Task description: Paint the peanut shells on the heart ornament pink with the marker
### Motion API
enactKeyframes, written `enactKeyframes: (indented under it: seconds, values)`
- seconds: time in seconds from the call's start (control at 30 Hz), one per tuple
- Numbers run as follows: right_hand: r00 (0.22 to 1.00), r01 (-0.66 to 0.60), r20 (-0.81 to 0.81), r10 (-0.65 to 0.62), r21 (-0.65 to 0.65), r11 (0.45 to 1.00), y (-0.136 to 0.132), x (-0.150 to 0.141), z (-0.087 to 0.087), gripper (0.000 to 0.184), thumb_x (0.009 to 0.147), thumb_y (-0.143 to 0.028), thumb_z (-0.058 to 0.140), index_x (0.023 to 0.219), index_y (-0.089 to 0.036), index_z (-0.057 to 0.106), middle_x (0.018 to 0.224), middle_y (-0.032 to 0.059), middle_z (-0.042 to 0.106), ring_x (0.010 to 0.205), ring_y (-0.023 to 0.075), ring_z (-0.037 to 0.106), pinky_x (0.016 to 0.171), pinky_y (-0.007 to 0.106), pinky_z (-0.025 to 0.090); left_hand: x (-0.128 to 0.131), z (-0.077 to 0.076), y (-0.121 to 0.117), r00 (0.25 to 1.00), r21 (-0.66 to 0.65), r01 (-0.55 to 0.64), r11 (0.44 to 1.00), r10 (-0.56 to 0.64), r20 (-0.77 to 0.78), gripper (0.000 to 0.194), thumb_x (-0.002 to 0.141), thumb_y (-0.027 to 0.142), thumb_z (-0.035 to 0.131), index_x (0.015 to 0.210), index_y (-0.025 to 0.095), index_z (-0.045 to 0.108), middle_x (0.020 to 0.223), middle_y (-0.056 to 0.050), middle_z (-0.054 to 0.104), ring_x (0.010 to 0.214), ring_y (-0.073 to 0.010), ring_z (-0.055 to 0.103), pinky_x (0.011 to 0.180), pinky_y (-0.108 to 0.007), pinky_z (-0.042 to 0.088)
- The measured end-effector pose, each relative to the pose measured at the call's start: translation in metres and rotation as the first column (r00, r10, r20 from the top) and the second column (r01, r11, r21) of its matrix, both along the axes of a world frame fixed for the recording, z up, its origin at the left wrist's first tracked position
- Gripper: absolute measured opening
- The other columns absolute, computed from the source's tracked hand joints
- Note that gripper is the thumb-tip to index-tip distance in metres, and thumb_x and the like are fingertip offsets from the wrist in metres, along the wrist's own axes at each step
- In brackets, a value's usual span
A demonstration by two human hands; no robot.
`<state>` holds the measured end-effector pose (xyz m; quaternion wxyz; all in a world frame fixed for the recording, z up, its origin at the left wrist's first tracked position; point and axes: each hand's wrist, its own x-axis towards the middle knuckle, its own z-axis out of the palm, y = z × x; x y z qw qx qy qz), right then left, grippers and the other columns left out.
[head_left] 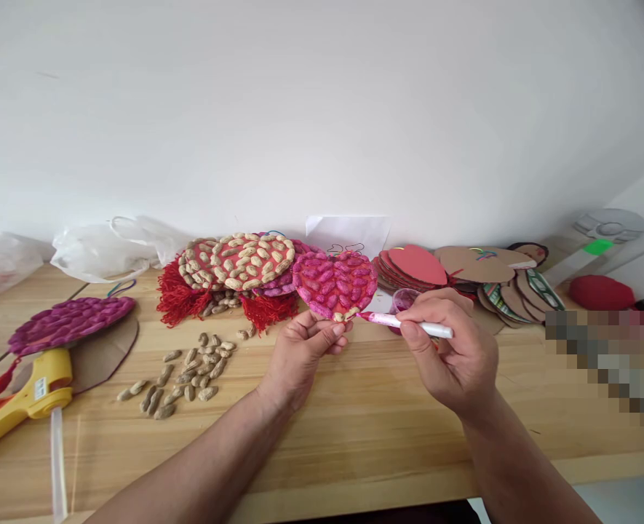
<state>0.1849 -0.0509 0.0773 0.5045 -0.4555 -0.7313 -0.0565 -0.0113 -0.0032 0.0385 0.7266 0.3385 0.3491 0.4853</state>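
Note:
My left hand [308, 349] grips the lower tip of a heart-shaped piece [337, 282] covered in peanuts, most of them coloured magenta. Near the tip, a couple of peanuts show their bare tan shell. A paintbrush [409, 322] with a white handle is pinched in my right hand [452, 346]. Its magenta tip is at the bare peanuts; whether it touches them I cannot tell. Behind the brush stands a small cup [405, 300] of magenta paint, partly hidden by my right hand.
Loose peanuts [196, 371] lie left of my forearm. A yellow glue gun [43, 389] rests beside a magenta peanut-covered piece [70, 320]. Peanut-covered pieces [253, 260] with red yarn tassels [183, 297] sit behind. Red hearts [417, 264] and cardboard cutouts [471, 263] are stacked at the back right.

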Motion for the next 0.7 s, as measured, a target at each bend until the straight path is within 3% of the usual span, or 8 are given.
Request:
enactKeyframes:
  seconds: [0.3, 0.7]
  values:
    - [0.998, 0.056, 0.002, -0.056, 0.0, 0.998, 0.0013, 0.0033, -0.0001, 0.007, 0.089, -0.018, 0.065, 0.093, -0.024, 0.066, 0.083, 0.0028, 0.067, 0.086, 0.0219, 0.062, 0.082, 0.042, 0.044, 0.0013, -0.0004, 0.0013, 0.998, -0.078, 0.029, 0.996, -0.026, 0.049, 0.036, 0.058, 0.025, 0.097, 0.083, 0.012, 0.074, 0.077, -0.005, 0.074, 0.062, -0.0096, 0.065, 0.055, -0.018, 0.05]
    - [0.999, -0.013, 0.039, 0.013, 0.012, 1.0, -0.0018, -0.0034, -0.0006, 0.014, 0.088, -0.014, 0.064, 0.098, -0.023, 0.065, 0.081, 0.0014, 0.068, 0.086, 0.0217, 0.06, 0.083, 0.043, 0.042, 0.0026, -0.0002, 0.0016, 0.999, -0.115, 0.022, 0.993, -0.018, 0.037, 0.041, 0.051, 0.028, 0.099, 0.078, 0.011, 0.073, 0.07, -0.002, 0.069, 0.057, -0.008, 0.063, 0.05, -0.015, 0.047]
